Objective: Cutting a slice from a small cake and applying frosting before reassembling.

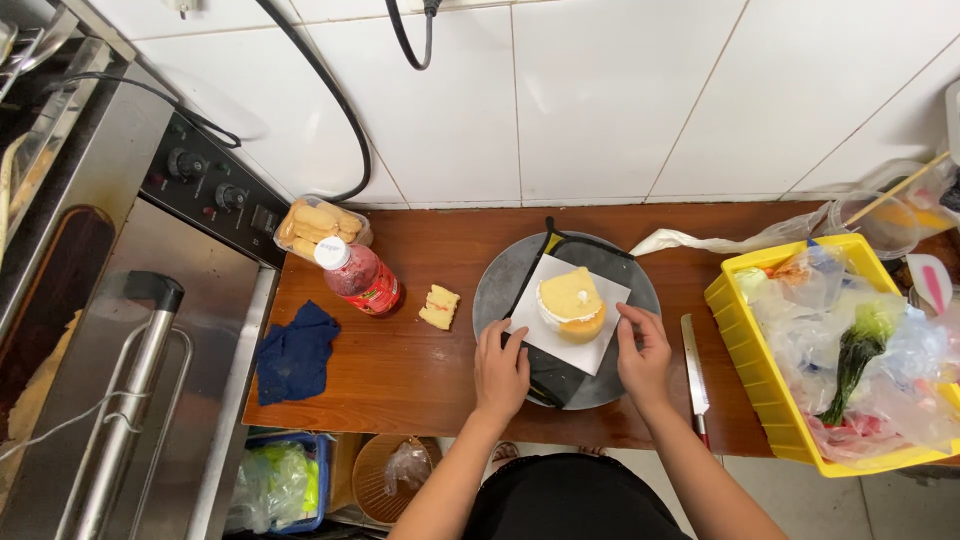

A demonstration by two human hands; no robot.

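Observation:
A small round yellow sponge cake [571, 304] with white cream between its layers sits on a white square paper [548, 332]. The paper lies on a black mat over a grey round turntable [492, 292] on the brown wooden table. My left hand [500, 370] rests on the near left edge of the paper and mat. My right hand [643, 355] touches the paper's right edge beside the cake. Neither hand holds anything.
A cake slice [439, 306], a red jar with white lid [359, 277] and a tub of finger biscuits [321, 225] lie left of the turntable, with a blue cloth [296, 352]. A serrated knife [694, 372] lies right. A yellow crate [742, 330] holds bagged items. An oven [150, 330] stands left.

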